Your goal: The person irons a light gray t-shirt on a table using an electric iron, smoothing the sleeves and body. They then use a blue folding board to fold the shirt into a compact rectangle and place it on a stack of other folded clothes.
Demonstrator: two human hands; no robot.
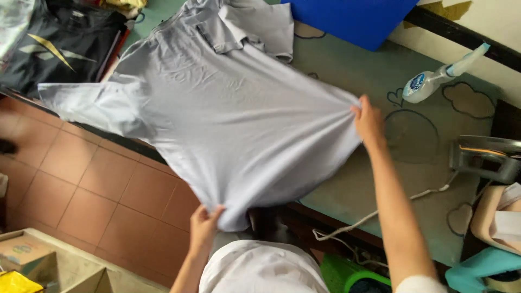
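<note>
**Grey shirt spread over ironing table**

Grey polo shirt [217, 103]: laid across the green padded table [412, 179], its hem held up. Left hand [203, 225] pinches the lower hem corner; right hand [369, 122] grips the opposite hem edge, fabric bunched. Spray bottle [434, 81], white with a round blue label, lies near. Blue board [353, 19] at the top. Cardboard box [27, 255] bottom left.

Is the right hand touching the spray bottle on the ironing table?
Apart. The head view shows the right hand gripping the grey shirt's hem, with bare green table cover between it and the spray bottle.
</note>
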